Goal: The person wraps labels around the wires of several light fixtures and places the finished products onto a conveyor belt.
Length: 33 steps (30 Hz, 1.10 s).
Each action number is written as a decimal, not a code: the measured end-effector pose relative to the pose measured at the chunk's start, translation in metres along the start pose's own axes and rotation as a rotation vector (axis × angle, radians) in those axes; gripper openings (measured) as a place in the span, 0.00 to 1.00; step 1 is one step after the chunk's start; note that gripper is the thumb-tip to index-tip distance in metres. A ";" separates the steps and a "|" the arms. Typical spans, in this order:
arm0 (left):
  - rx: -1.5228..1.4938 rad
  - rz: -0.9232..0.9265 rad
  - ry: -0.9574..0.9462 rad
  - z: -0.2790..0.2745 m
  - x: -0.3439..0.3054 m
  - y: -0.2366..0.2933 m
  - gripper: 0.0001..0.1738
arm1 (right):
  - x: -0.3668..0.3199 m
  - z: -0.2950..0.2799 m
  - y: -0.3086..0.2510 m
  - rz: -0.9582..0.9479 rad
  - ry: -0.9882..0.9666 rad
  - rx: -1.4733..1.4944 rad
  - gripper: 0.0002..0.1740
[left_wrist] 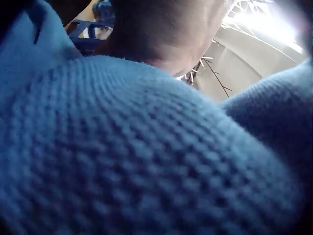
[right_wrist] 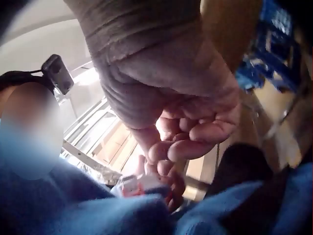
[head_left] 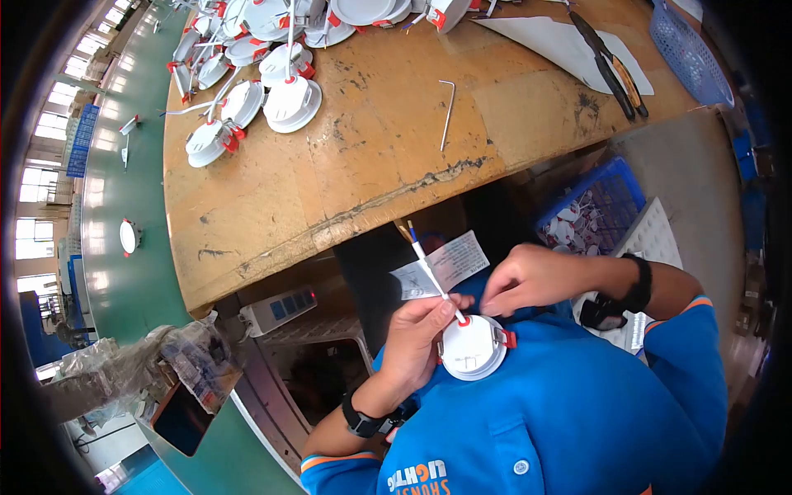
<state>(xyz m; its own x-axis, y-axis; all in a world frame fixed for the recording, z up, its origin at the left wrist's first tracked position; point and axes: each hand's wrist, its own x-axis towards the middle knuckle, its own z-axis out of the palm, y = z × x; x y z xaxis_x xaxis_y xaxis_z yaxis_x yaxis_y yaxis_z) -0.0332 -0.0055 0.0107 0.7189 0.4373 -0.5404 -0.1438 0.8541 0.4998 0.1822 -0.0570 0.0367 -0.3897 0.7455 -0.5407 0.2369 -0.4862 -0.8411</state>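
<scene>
Against the blue shirt, a round white downlight [head_left: 472,351] with red-tipped spring clips faces back side up. My left hand [head_left: 414,334] holds it at its left edge, the thumb by the base of its white cable [head_left: 431,271]. The cable's far end shows bare-tipped coloured wires. A printed label [head_left: 450,266] sits around the cable's middle like a flag. My right hand [head_left: 532,279] hovers right beside the cable base, fingers curled. In the right wrist view its thumb and forefinger tips [right_wrist: 164,151] meet, with nothing visible between them. Blue fabric fills most of the left wrist view.
Many similar downlights [head_left: 293,103] crowd the workbench's far left. A hex key [head_left: 447,115] lies mid-bench, with pliers [head_left: 610,70] on white paper at right. Below stands a blue crate [head_left: 606,194] of small parts. A power strip [head_left: 285,310] hangs under the bench's front edge.
</scene>
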 end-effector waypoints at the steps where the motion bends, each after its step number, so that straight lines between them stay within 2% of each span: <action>1: 0.012 0.011 -0.028 0.001 0.000 0.002 0.09 | -0.008 -0.010 -0.006 -0.018 0.006 -0.160 0.11; 3: 0.038 0.033 -0.079 0.002 0.001 0.003 0.09 | -0.018 -0.019 -0.013 -0.137 0.318 -0.165 0.09; 4: 0.050 0.069 -0.081 0.003 0.003 0.001 0.09 | -0.018 -0.018 -0.019 -0.265 0.544 -0.143 0.08; 5: 0.052 0.070 -0.097 0.006 0.005 0.002 0.08 | -0.018 -0.018 -0.027 -0.262 0.657 -0.096 0.08; 7: 0.057 0.073 -0.124 0.012 0.007 0.005 0.08 | -0.007 -0.023 -0.028 -0.531 0.709 -0.229 0.10; 10: 0.098 0.052 -0.064 0.018 0.007 0.006 0.06 | 0.000 -0.019 -0.031 -0.547 0.664 -0.393 0.12; 13: 0.143 0.039 -0.063 0.019 0.006 0.007 0.06 | 0.001 -0.016 -0.033 -0.448 0.565 -0.265 0.12; 14: 0.136 0.033 -0.069 0.020 0.005 0.008 0.06 | 0.002 -0.016 -0.032 -0.457 0.573 -0.311 0.09; 17: 0.119 0.021 -0.063 0.024 0.006 0.010 0.06 | -0.001 -0.015 -0.035 -0.368 0.528 -0.137 0.08; 22: 0.099 0.085 0.019 0.024 0.013 0.009 0.06 | -0.005 -0.015 -0.035 -0.502 0.640 -0.454 0.07; 25: 0.167 0.175 0.032 0.019 0.018 0.001 0.06 | -0.010 -0.009 -0.040 -0.522 0.690 -0.696 0.06; 28: 0.249 0.178 0.085 0.018 0.024 0.000 0.05 | -0.009 0.001 -0.037 -0.599 0.745 -0.839 0.06; 33: 0.253 0.145 0.165 0.018 0.027 -0.002 0.04 | -0.005 0.010 -0.033 -0.598 0.662 -0.931 0.05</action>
<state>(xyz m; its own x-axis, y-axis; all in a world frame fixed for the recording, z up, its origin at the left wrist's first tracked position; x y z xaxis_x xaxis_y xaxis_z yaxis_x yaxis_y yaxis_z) -0.0008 -0.0005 0.0071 0.5803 0.6069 -0.5431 -0.0482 0.6913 0.7210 0.1677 -0.0493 0.0678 -0.2000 0.9492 0.2431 0.8122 0.2994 -0.5007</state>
